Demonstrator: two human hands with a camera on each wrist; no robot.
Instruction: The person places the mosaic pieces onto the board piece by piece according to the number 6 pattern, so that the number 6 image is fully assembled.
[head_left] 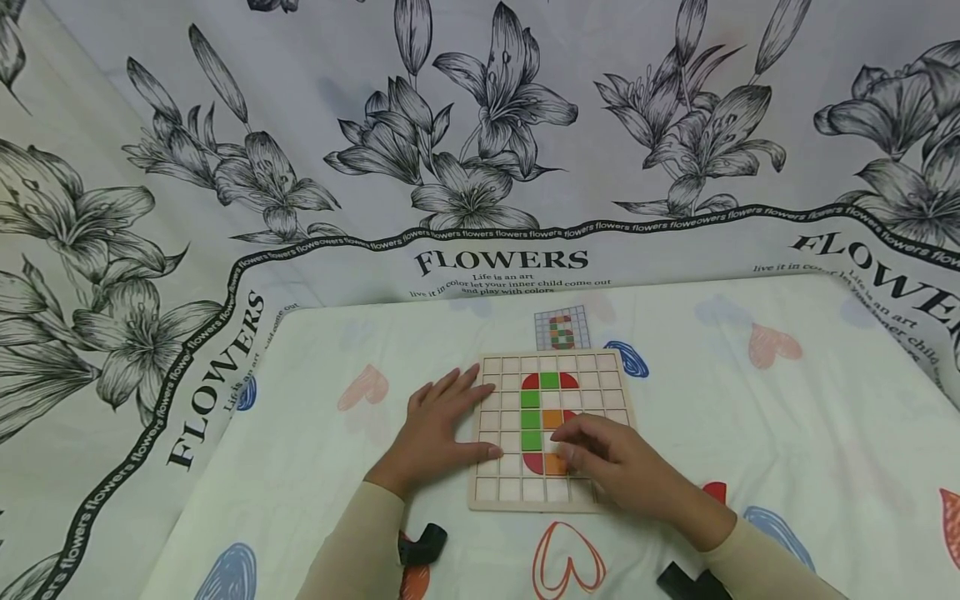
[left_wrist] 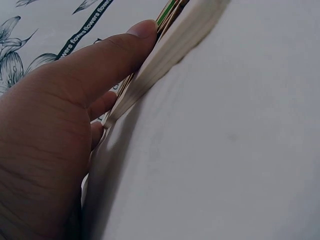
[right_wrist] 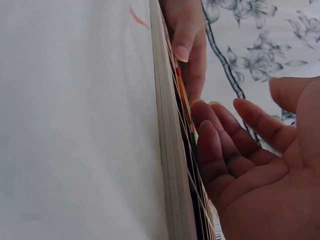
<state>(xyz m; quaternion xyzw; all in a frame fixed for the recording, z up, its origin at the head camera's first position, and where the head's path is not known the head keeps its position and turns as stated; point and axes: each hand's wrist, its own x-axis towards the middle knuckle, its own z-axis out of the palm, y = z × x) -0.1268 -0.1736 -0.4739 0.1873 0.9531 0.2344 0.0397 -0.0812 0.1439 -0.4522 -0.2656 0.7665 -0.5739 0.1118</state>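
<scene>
A wooden grid board lies on the cloth. In its cells sit green square tiles, orange square tiles and red round-cornered tiles. My left hand, fingers spread, rests on the board's left edge; the left wrist view shows the thumb at the rim. Over the lower right of the board is my right hand, its bent fingertips among the tiles, covering some cells. No tile shows between the fingers in the right wrist view, where the palm faces the camera.
Just beyond the board lies a small card printed with a coloured grid pattern. A red rounded piece shows beside my right wrist. Black wrist mounts hang under both forearms. Flower-printed fabric covers the back.
</scene>
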